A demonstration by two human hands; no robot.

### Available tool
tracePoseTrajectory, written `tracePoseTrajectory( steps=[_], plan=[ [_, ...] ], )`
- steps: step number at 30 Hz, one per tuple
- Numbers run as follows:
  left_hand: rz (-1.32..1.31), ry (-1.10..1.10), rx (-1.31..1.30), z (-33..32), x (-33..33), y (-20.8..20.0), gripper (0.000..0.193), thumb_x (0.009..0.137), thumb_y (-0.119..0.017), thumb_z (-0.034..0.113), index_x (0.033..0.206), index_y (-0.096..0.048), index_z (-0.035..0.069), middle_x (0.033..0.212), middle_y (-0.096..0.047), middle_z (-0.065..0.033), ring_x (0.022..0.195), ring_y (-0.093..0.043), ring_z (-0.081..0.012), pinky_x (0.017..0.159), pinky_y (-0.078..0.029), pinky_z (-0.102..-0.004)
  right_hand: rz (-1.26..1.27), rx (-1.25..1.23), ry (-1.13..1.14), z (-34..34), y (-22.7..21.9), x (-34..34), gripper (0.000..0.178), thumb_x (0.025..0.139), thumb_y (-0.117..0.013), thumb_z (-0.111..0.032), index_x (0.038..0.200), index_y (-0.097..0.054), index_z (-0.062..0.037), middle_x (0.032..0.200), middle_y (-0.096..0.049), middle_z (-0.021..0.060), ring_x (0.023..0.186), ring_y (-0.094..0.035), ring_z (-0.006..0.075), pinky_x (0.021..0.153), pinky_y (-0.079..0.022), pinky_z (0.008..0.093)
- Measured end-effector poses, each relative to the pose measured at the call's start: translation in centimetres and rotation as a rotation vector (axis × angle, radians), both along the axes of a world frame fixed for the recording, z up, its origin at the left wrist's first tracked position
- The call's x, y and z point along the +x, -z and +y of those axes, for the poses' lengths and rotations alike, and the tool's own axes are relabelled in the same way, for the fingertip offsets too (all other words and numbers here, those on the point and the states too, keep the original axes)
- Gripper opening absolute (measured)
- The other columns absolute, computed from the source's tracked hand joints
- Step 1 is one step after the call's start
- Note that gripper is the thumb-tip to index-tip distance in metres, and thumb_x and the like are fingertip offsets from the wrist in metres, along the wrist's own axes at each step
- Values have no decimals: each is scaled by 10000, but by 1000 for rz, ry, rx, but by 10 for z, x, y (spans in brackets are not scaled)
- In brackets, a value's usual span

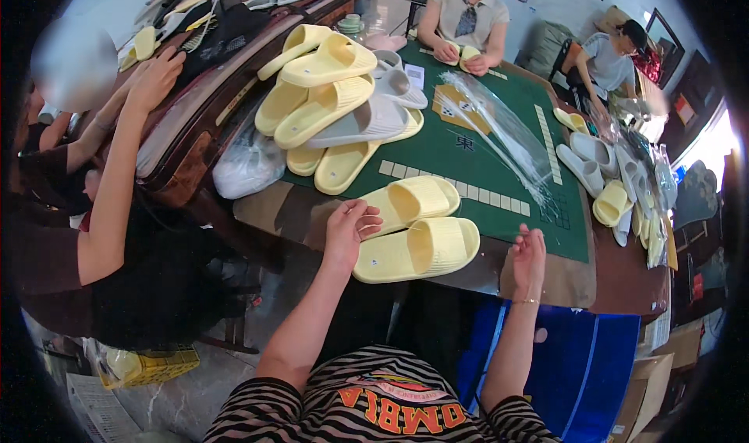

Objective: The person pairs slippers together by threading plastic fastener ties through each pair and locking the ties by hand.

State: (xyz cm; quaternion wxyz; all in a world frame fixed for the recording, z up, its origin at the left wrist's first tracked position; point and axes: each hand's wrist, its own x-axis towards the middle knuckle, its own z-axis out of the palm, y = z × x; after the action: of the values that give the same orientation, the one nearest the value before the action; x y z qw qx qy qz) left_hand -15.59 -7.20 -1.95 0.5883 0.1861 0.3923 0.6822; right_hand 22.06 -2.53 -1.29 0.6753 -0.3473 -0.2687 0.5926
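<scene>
A pair of pale yellow slide slippers, the far slipper [417, 199] and the near slipper [417, 249], lies side by side at the table's front edge, toes to the right. My left hand [349, 232] grips the pair at the heel end, fingers curled over the far slipper's heel. Apart from the slippers on the right, my right hand [529, 260] is closed in a pinch. A thin, faint strand seems to run from its fingertips toward the near slipper; its exact kind is too fine to make out.
Stacked yellow and grey slippers [328, 92] stand at the left. Clear plastic strips or bags [499, 135] lie across the green mat [460, 162]. More slippers [593, 162] are piled right. A co-worker opposite holds yellow slippers [460, 55]; another person's arm [117, 154] reaches in left.
</scene>
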Motion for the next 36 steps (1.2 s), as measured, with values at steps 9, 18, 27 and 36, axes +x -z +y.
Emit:
tracePoseTrajectory(
  steps=[9,18,27,36],
  plan=[
    [625,163,-124,54,27,4,253,881,-629,92,1123,-612,21,776,-661,-23,580,-516,-45,479,-385,-205,-547,8,-245,53,-11,-88,96,941,-603,-113,982,-636,-33,765,-615,31,582,-555,91,519,-466,228],
    [900,231,-97,104,55,39,251,777,-652,97,1005,-701,4,913,-729,-156,815,-707,-268,731,-541,-372,-864,40,-526,93,-7,-124,95,909,-624,-98,933,-682,-26,663,-592,-19,499,-526,39,432,-383,176],
    [912,117,-189,107,84,26,303,849,-536,66,1101,-644,-63,1100,-650,-283,1045,-642,-396,869,-500,-447,-902,-47,-757,107,-13,-115,129,906,-639,-120,969,-689,-20,649,-595,-35,429,-474,23,388,-294,184],
    [1099,158,-222,110,82,31,281,861,-579,143,1085,-670,0,1084,-675,-228,1012,-656,-376,846,-515,-455,-998,-57,-824,116,-18,-115,151,898,-647,-124,992,-691,-14,650,-610,-32,430,-485,15,383,-300,164]
  ],
)
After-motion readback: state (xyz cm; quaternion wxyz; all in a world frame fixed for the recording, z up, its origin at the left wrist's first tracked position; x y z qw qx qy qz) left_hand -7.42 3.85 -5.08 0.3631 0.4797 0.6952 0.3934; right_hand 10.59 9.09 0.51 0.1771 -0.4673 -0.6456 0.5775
